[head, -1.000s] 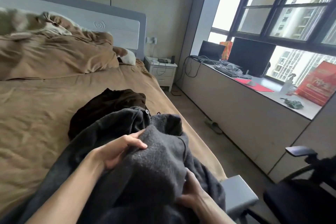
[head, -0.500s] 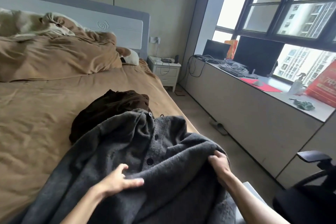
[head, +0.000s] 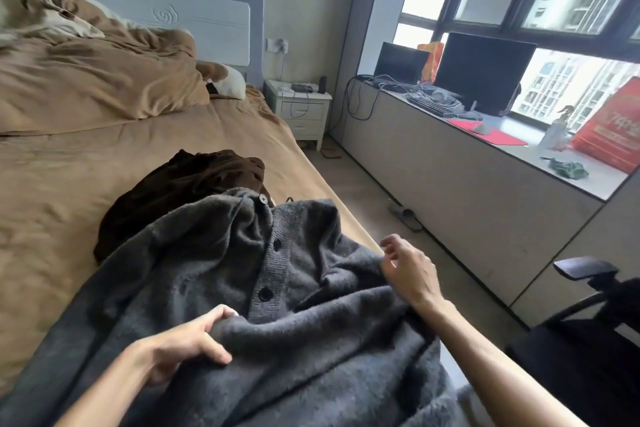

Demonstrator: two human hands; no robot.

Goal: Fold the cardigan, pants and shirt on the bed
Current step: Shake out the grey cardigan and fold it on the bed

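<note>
The grey cardigan lies spread and rumpled on the near part of the bed, with its button band running up the middle and three dark buttons visible. The left hand is at the lower hem area, left of the button band; its fingers are closed around a raised fold of the grey knit, so it holds the cardigan. The right hand is at the right edge of the cardigan, near the side of the bed. Its fingers are loosely spread and curled, and they hold nothing; the wrist touches the cloth, but whether the fingers touch it I cannot tell. Beyond the cardigan's collar, farther from both hands, a dark brown garment lies in a heap, partly under the grey collar. A crumpled tan duvet is at the head of the bed, well apart from the hands.
</note>
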